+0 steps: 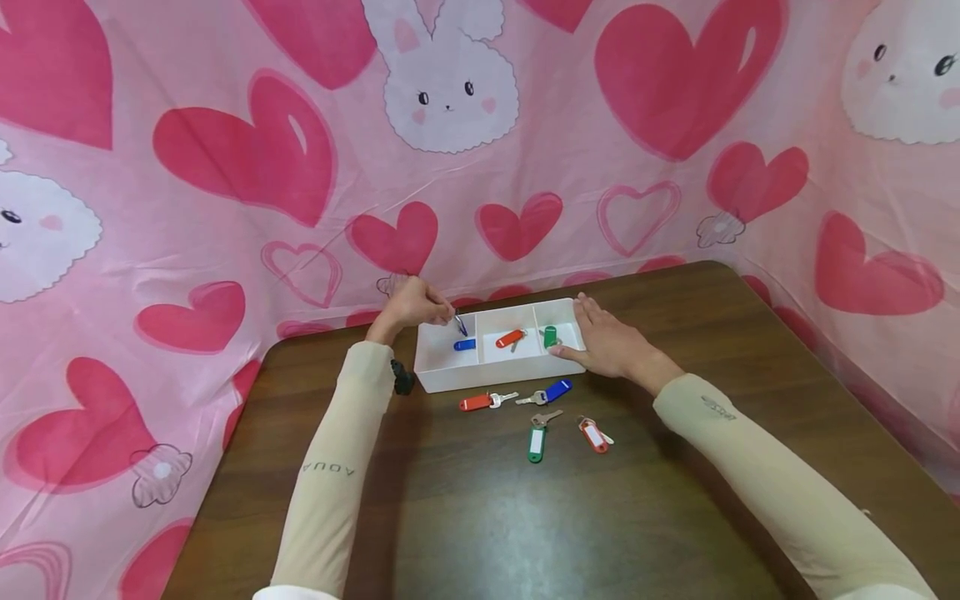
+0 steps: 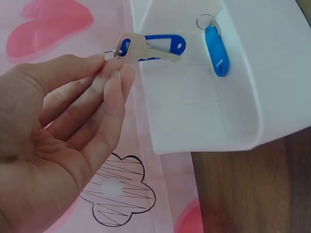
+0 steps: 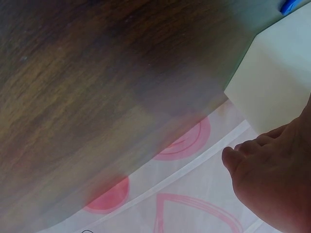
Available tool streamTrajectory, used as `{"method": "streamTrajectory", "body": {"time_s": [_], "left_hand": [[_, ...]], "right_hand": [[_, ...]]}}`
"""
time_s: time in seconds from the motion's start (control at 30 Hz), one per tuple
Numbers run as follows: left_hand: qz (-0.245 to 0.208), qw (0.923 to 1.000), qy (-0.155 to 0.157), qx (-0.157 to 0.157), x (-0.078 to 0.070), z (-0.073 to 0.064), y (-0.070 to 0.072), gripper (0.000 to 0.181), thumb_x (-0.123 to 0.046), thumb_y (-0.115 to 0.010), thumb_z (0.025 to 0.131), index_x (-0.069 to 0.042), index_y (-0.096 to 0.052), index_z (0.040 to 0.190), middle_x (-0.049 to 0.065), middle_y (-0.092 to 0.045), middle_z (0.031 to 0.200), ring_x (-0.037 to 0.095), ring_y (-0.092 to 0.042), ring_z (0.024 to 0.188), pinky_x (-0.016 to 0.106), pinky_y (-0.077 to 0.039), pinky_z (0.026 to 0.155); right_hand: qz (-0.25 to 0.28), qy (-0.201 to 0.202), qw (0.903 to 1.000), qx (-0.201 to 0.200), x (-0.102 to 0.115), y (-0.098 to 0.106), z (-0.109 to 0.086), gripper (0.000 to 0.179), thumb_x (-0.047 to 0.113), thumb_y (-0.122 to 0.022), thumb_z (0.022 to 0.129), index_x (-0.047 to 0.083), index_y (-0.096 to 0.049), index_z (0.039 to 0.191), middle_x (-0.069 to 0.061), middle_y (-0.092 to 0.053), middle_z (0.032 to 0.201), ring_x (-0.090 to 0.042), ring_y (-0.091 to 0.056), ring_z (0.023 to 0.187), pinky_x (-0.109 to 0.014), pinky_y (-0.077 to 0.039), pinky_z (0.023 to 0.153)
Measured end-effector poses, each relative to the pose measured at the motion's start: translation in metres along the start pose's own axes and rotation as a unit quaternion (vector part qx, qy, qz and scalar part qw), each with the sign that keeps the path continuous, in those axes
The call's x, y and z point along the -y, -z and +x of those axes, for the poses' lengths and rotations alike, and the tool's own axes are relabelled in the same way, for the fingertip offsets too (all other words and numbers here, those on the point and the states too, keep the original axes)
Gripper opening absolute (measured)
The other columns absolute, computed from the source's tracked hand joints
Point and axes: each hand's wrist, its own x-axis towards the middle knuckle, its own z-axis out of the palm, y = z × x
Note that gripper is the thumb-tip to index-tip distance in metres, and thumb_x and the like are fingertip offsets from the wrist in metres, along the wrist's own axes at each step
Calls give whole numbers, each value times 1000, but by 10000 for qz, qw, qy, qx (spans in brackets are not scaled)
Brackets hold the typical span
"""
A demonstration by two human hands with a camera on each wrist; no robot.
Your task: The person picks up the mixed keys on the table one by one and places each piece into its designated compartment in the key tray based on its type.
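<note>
My left hand [image 1: 417, 303] pinches the split ring of a key with a blue tag [image 2: 165, 43] between thumb and fingertips. The key and tag hang over the left compartment of a white divided box [image 1: 495, 372]. Inside that compartment lies another blue key tag [image 2: 217, 51], close to the divider. A red key tag with its key [image 1: 511, 338] lies in the middle compartment, and a green key tag [image 1: 551, 335] in the right one. My right hand [image 1: 611, 343] rests on the box's right end, fingers extended along the side and thumb at the front rim.
In front of the box, on the brown table [image 1: 465, 517], lie keys with a red tag [image 1: 474, 403], a blue tag [image 1: 558, 390], a green tag [image 1: 536, 444] and a red-edged tag [image 1: 594, 436]. A pink heart-patterned cloth [image 1: 315, 200] hangs behind the table.
</note>
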Motion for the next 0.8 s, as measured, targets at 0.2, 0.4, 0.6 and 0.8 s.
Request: {"method": "streamTrajectory", "body": {"time_s": [0.2, 0.4, 0.6, 0.8], "left_hand": [[188, 9997, -149, -10, 5, -3, -2, 18, -13, -71, 99, 0, -83, 104, 18, -81, 100, 40, -77, 99, 46, -65, 92], [344, 9987, -370, 7, 10, -8, -4, 16, -10, -71, 98, 0, -82, 102, 16, -81, 96, 39, -78, 96, 39, -66, 86], [340, 9978, -557, -79, 9, -20, -6, 14, -11, -73, 97, -2, -83, 101, 14, -81, 95, 24, -76, 81, 49, -65, 89], [640, 9944, -813, -209, 3, -33, -12, 16, -18, -76, 96, -6, -84, 103, 10, -82, 94, 26, -74, 82, 29, -62, 72]], "right_hand": [[-3, 16, 10000, 16, 0, 0, 1, 118, 81, -46, 94, -2, -6, 167, -23, -8, 177, -43, -10, 165, -59, -25, 130], [54, -6, 10000, 49, 0, 1, 1, 117, 80, -48, 94, -1, -6, 167, -22, -7, 177, -43, -11, 165, -59, -26, 129], [8, 12, 10000, 44, 1, 2, 1, 117, 80, -47, 95, -3, -6, 167, -24, -7, 177, -43, -11, 164, -59, -25, 130], [37, 3, 10000, 82, 1, 2, 1, 117, 80, -47, 95, -3, -6, 167, -24, -6, 177, -44, -11, 164, -60, -25, 129]]}}
